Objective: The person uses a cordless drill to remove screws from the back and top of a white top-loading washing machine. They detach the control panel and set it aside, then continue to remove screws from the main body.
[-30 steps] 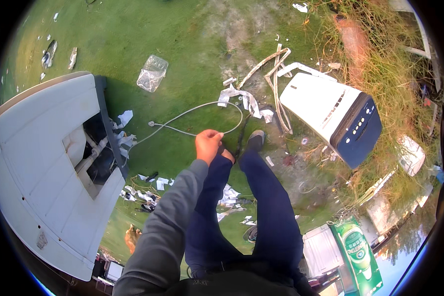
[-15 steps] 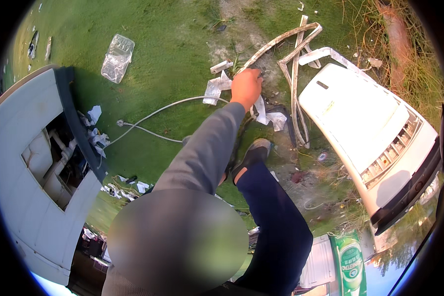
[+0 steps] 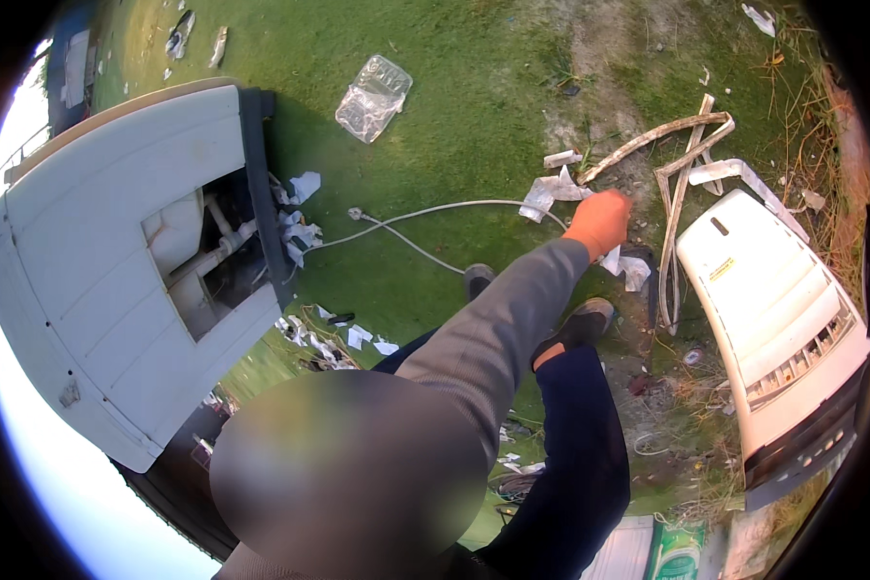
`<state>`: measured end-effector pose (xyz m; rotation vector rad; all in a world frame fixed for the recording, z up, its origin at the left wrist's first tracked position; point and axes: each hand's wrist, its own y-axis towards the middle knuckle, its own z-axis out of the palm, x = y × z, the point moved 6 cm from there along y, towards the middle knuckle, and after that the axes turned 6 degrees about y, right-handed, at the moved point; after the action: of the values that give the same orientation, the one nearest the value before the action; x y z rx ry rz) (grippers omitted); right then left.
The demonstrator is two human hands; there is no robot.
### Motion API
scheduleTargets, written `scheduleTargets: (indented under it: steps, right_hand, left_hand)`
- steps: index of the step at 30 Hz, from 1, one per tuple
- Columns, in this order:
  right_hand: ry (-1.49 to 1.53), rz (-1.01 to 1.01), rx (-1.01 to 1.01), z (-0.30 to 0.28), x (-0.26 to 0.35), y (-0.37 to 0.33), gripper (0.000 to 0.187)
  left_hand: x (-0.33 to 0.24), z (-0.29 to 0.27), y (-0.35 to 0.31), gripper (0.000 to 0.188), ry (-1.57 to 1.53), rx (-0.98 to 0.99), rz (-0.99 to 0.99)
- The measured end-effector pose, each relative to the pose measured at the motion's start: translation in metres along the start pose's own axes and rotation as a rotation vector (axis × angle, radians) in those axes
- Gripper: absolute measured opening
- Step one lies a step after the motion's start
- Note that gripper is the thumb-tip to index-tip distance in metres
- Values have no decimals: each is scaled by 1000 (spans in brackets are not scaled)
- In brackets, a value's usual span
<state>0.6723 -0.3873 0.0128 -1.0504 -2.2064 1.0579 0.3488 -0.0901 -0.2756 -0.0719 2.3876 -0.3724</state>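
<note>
My left hand (image 3: 601,220) reaches out over the grass, its fingers curled closed. What they hold, if anything, is hidden behind the back of the hand. Just beyond it lies the near end of a dirty white, bent strip (image 3: 638,143). A grey power cord (image 3: 445,206) runs over the grass and disappears close to my wrist. White torn scraps (image 3: 549,191) lie on one side of the hand, with more white scraps (image 3: 634,273) on the other. My right hand is not in view.
At left, a white appliance body (image 3: 97,261) shows pipes through a square opening. A white casing (image 3: 764,280) with slots lies at right. A clear plastic tray (image 3: 374,99) rests on the grass. My shoes (image 3: 582,325) stand below the hand.
The view has swung left, so everything sits farther right and more of the appliance body shows. My left hand stays closed near the strip's end. More of my left shoe has appeared.
</note>
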Motion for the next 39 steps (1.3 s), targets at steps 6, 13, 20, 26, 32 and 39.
scheduleTargets:
  steps: [6,13,20,26,32,39]
  right_hand:
    - [-61,-109,-22,-36,67,-50,35]
    - [-177,-280,3,-78,192,-132,34]
    - [-300,-399,-5,-126,308,-168,34]
    - [-395,-436,-23,-163,399,-156,33]
    - [-268,-563,52,-211,572,-75,34]
    - [-5,-782,228,-223,919,-158,20]
  left_hand:
    - [-87,-158,-150,15,-808,59,-398]
    - [-229,-497,-246,22,-1363,326,-314]
    - [-247,-701,-229,27,-1475,-47,-228]
    - [-242,-818,-189,29,-1548,-293,-381]
    - [-210,-917,-163,25,-1498,-586,-566]
    - [-164,-988,-132,24,-1530,-867,-637]
